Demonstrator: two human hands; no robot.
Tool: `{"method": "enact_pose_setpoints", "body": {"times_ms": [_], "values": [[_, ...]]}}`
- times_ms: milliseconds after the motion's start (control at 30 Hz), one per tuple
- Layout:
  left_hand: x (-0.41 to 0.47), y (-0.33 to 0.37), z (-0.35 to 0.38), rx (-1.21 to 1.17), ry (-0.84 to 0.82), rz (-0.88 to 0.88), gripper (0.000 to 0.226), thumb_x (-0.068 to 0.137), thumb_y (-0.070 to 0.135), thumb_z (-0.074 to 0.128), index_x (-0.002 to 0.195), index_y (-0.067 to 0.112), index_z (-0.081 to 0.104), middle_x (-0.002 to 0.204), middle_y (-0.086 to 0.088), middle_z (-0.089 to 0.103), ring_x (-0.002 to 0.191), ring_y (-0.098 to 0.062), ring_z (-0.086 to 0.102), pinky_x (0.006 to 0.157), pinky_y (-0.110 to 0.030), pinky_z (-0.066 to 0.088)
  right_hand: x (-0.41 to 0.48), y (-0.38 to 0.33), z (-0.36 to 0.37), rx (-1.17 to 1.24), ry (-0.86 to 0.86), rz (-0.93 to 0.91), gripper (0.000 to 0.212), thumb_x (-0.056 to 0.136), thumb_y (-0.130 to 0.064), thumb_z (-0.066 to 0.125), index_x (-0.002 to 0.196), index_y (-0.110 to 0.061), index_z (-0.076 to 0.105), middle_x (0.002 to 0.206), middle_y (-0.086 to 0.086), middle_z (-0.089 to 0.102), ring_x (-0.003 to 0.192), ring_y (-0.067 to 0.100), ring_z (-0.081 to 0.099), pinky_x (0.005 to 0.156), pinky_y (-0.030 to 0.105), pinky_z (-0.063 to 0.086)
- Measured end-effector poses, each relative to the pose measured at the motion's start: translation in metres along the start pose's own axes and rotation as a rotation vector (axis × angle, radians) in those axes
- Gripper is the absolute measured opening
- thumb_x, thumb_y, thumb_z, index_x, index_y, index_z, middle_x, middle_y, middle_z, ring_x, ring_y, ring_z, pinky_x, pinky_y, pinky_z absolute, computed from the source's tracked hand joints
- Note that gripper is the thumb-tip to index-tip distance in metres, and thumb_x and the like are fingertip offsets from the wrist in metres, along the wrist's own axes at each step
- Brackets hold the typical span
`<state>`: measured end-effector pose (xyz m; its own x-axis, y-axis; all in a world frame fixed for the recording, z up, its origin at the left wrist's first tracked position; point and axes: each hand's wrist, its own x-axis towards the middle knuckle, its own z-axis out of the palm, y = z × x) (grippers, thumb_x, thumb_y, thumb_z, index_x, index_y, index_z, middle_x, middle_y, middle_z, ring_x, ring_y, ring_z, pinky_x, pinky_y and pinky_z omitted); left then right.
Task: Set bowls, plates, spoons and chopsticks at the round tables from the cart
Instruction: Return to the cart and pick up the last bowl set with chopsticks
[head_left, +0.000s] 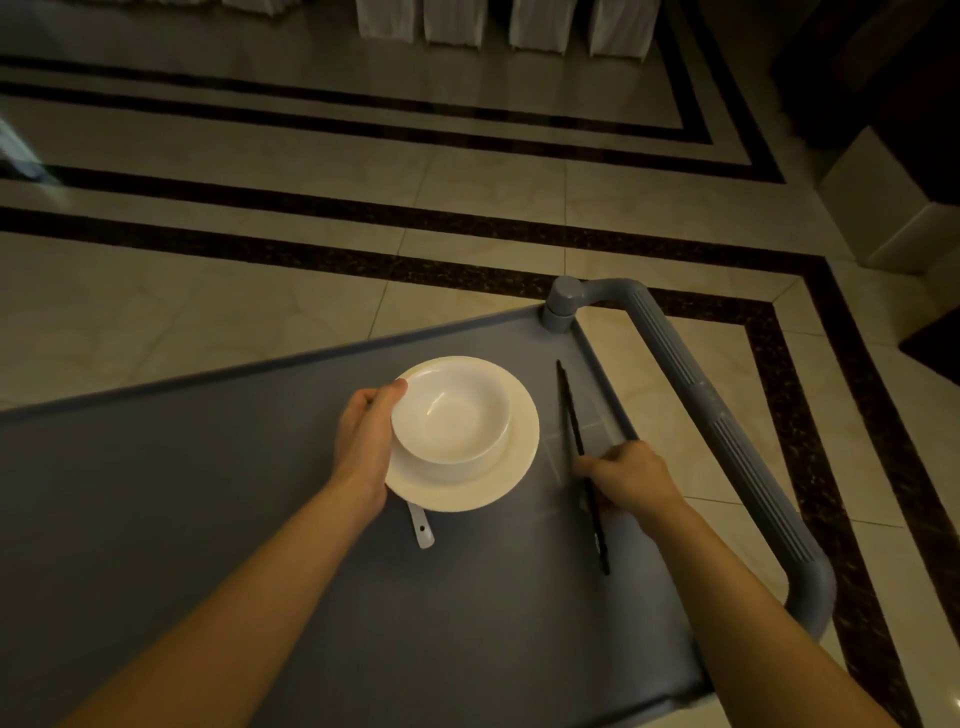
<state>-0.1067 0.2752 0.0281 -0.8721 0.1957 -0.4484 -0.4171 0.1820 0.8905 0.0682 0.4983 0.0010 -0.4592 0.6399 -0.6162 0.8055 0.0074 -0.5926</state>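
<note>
A white bowl (451, 413) sits on a white plate (511, 467) over the grey cart top (208, 493). My left hand (363, 434) grips the left edge of the plate and bowl, thumb on the bowl's rim. A white spoon handle (422, 530) pokes out from under the plate's near edge; whether my hand holds it is hidden. Black chopsticks (571, 415) lie to the right of the plate, and my right hand (631, 480) pinches them near their middle.
The cart's grey handle bar (727, 431) runs along the right side. Tiled floor with dark border stripes (363, 260) lies beyond the cart. White-covered chairs (498, 23) stand at the far top. A pale cabinet (883, 208) stands at the right.
</note>
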Motion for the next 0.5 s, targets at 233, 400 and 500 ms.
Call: {"method": "enact_pose_setpoints", "body": {"times_ms": [233, 400, 500], "values": [[0.002, -0.006, -0.029, -0.098, 0.076, -0.018, 0.011, 0.087, 0.043, 0.064, 0.091, 0.034, 0.061, 0.103, 0.001, 0.066, 0.092, -0.023, 0.063, 0.068, -0.036, 0.048, -0.014, -0.009, 0.016, 0.7, -0.238, 0.199, 0.019, 0.097, -0.018, 0.053, 0.087, -0.004, 0.06, 0.071, 0.017, 0.067, 0.061, 0.024, 0.058, 0.066, 0.038, 0.053], [0.001, -0.013, -0.059, -0.107, 0.126, -0.031, 0.011, 0.087, 0.044, 0.065, 0.09, 0.034, 0.06, 0.102, 0.001, 0.066, 0.092, -0.023, 0.063, 0.072, -0.039, 0.051, -0.021, -0.016, 0.038, 0.78, -0.297, 0.216, 0.021, 0.102, -0.002, 0.039, 0.09, -0.003, 0.057, 0.073, 0.012, 0.057, 0.059, 0.015, 0.043, 0.057, 0.027, 0.043], [0.0, -0.017, -0.079, -0.11, 0.144, -0.037, 0.011, 0.087, 0.043, 0.065, 0.091, 0.035, 0.06, 0.103, 0.002, 0.065, 0.092, -0.023, 0.063, 0.069, -0.038, 0.05, -0.027, -0.021, 0.054, 0.775, -0.326, 0.162, 0.022, 0.107, -0.008, 0.037, 0.095, -0.006, 0.055, 0.073, 0.011, 0.056, 0.058, 0.018, 0.048, 0.048, 0.03, 0.055]]}}
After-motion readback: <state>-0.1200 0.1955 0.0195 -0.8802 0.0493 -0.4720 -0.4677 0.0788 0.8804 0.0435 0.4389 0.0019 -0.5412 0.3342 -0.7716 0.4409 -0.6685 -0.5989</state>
